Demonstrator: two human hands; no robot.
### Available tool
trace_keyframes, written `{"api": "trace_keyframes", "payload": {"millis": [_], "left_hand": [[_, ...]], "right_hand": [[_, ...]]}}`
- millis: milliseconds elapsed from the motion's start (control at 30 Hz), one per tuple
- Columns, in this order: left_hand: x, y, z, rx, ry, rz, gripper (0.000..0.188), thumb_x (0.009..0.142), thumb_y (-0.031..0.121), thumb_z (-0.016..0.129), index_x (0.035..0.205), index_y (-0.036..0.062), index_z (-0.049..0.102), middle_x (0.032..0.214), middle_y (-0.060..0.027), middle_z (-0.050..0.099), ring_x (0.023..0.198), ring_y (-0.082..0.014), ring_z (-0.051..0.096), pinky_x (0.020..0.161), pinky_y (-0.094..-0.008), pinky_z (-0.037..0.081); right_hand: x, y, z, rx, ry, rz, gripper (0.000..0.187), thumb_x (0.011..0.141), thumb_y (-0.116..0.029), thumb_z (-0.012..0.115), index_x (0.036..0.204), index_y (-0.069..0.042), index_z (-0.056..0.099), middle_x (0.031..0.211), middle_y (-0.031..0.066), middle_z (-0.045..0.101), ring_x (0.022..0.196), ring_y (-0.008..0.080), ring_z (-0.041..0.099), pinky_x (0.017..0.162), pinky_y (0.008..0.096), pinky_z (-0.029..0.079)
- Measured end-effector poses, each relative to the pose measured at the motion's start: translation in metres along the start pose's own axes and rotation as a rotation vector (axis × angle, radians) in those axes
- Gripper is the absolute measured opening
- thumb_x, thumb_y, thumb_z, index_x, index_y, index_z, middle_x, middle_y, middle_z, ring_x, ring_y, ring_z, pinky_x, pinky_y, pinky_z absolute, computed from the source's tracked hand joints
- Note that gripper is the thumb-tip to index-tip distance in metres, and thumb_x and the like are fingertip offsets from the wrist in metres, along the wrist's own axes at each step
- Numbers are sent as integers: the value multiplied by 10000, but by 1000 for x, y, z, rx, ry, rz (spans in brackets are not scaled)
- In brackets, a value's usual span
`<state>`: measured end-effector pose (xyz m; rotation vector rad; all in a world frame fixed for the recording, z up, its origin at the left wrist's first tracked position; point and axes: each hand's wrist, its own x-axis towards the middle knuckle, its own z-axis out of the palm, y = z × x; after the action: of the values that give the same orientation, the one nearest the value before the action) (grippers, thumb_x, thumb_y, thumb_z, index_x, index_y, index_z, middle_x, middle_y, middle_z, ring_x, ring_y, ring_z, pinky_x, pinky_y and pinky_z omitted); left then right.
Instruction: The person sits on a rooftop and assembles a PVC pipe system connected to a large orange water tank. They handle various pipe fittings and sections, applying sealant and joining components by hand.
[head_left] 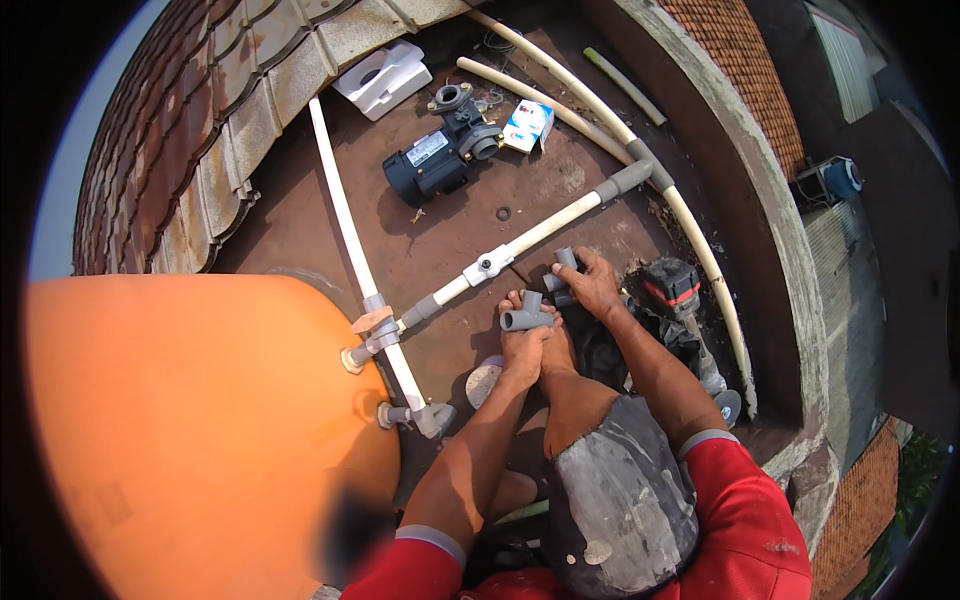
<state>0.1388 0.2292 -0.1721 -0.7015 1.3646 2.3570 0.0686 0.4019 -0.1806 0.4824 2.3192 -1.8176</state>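
Observation:
My left hand (524, 350) is closed on a grey PVC pipe tee (527, 318), which sits just above my bare foot (562, 345). My right hand (597, 283) grips a second grey PVC pipe fitting (563, 272) close by. Fingers cover part of that fitting, so its exact shape is hard to make out. Beyond both hands runs a white pipe with a white valve (488, 264) in it, joined to a grey tee (652, 170) at the far right.
An orange tank (200, 430) fills the left, with pipe joints at its side. Farther back are a dark pump (440, 155), a small box (528, 126) and white foam packing (384, 80). A cordless tool's battery (671, 283) lies right of my right arm, inside a low wall (800, 300).

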Motion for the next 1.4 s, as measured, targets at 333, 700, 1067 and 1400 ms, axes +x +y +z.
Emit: {"api": "trace_keyframes", "payload": {"millis": [333,700,1067,1400], "left_hand": [[-1,4,6,-23,-6,10,499,760,-228,540,1197,14,528,1204,-167,627,1179,-336,681,1043,-506,618],[7,-4,-6,-47,-19,-12,608,739,-245,552,1237,78,424,1171,-166,620,1153,-353,689,998,-509,641],[1,5,6,-6,22,-13,601,743,-236,542,1262,57,461,1183,-161,639,1142,-341,704,1022,-522,636],[6,2,2,-11,30,-2,637,740,-251,563,1209,140,379,1155,-163,608,1141,-341,670,987,-522,640]], "right_hand": [[-4,-7,-5,113,-17,42,406,906,-344,843,1093,0,737,749,71,691,577,135,617,518,328,506],[-5,-9,-2,127,-21,35,376,909,-322,845,1090,-9,740,767,68,697,578,118,621,498,306,505],[-4,-8,-7,116,-16,28,398,917,-341,833,1095,2,738,761,63,689,576,119,625,512,311,517],[-3,-10,-1,104,-27,20,342,944,-323,823,1032,-8,724,735,46,677,572,98,607,508,294,501]]}}
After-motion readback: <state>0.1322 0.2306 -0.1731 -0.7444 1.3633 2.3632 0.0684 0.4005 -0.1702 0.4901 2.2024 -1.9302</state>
